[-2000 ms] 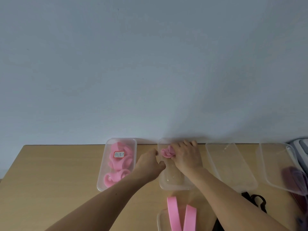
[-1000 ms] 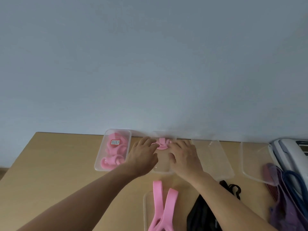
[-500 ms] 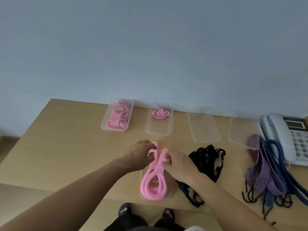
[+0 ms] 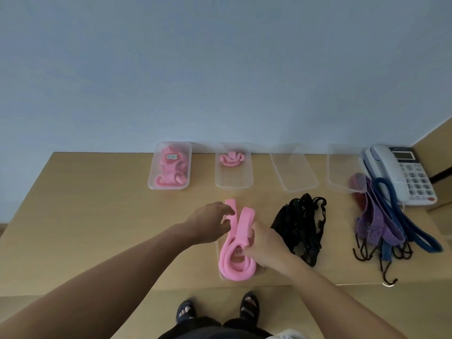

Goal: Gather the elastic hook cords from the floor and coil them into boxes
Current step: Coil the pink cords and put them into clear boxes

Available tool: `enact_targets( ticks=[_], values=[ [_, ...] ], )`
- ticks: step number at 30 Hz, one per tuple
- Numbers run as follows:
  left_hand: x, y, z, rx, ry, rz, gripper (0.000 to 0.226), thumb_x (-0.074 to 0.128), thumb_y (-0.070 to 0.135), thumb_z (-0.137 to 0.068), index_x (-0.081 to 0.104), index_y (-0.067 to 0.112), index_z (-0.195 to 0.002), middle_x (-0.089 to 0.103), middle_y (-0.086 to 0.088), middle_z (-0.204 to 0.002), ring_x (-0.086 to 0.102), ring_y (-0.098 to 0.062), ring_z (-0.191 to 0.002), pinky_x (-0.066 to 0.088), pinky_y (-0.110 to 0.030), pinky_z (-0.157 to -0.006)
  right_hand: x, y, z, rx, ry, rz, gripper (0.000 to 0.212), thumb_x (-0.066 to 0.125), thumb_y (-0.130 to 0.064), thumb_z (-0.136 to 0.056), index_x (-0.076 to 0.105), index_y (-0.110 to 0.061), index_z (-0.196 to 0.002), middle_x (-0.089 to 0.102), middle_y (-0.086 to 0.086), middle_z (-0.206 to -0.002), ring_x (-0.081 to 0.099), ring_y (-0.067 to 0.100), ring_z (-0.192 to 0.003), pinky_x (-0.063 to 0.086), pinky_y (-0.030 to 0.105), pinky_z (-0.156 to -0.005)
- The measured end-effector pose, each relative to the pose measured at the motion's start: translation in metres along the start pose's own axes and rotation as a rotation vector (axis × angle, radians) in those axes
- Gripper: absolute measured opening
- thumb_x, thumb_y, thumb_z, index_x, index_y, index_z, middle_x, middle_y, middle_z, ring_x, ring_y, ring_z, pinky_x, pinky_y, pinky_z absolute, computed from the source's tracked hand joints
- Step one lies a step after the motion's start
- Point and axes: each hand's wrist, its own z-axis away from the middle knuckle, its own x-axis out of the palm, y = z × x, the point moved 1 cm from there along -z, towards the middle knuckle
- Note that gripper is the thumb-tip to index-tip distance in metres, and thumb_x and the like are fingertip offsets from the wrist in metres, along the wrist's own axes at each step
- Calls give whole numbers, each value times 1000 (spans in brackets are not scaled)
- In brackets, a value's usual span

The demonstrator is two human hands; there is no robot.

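Note:
A long pink elastic cord (image 4: 236,243) lies looped over a clear box (image 4: 218,255) at the table's front edge. My left hand (image 4: 208,222) curls round its left strand near the free end. My right hand (image 4: 265,244) pinches the right strand, thumb on top. At the back stand a clear box with several pink coils (image 4: 170,166) and a second box (image 4: 233,179) holding one small pink coil (image 4: 231,159). A black cord bundle (image 4: 300,223) lies just right of my right hand.
Two clear boxes (image 4: 293,168) (image 4: 341,167) with nothing in them sit at the back right. Purple, blue and red hook cords (image 4: 381,216) are piled beside a white telephone (image 4: 403,174). The wall runs behind the table; my feet show below its front edge.
Both hands drew back from the second box, leaving a small pink coil in it, and took hold of the long pink cord at the front. The view tipped downward.

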Motion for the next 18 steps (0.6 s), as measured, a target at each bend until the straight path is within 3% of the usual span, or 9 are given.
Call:
enact_targets(
  ticks=[4, 8, 11, 14, 16, 18],
  values=[
    [-17, -3, 4, 108, -57, -5, 63, 51, 4, -88, 43, 29, -146, 46, 5, -147, 47, -15, -130, 44, -32, -100, -28, -16, 5, 131, 70, -591, 23, 68, -11, -75, 56, -12, -94, 64, 3, -83, 60, 15, -65, 47, 26, -53],
    [-41, 1, 10, 261, -17, 7, 84, 67, 21, -84, 22, 36, -153, 30, 13, -157, 35, -7, -137, 39, -26, -103, -70, -33, 10, 108, 20, -1009, 12, 59, 3, -78, 56, -8, -77, 54, 6, -56, 49, 15, -44, 34, 24, -41],
    [-57, 16, 14, 353, 164, 157, 60, 60, 37, -91, 40, 31, -147, 46, 17, -146, 47, -6, -127, 40, -16, -97, -94, -44, 13, 75, 11, -1062, 13, 56, 5, -82, 61, -5, -77, 52, 9, -62, 47, 15, -45, 33, 22, -39],
    [-80, 32, 16, 343, 275, 330, 37, 51, 36, -95, 59, 22, -128, 69, 10, -114, 65, -12, -98, 53, -32, -86, -114, -55, 19, 30, 23, -980, 3, 62, -2, -85, 62, -2, -88, 58, 13, -69, 50, 16, -46, 35, 23, -38],
    [-93, 41, 17, 325, 303, 409, 26, 49, 32, -96, 62, 18, -114, 72, 10, -93, 68, -10, -84, 55, -41, -78, -130, -59, 25, -15, 57, -922, 22, 64, -22, -93, 64, 0, -96, 64, 13, -74, 55, 19, -48, 38, 25, -39],
    [-101, 48, 16, 289, 317, 495, 16, 50, 27, -98, 60, 19, -107, 72, 11, -81, 69, -13, -71, 57, -44, -71, -148, -63, 33, -120, 146, -831, 42, 54, -45, -97, 69, -6, -98, 71, 10, -80, 63, 22, -59, 42, 27, -45]
  ],
)
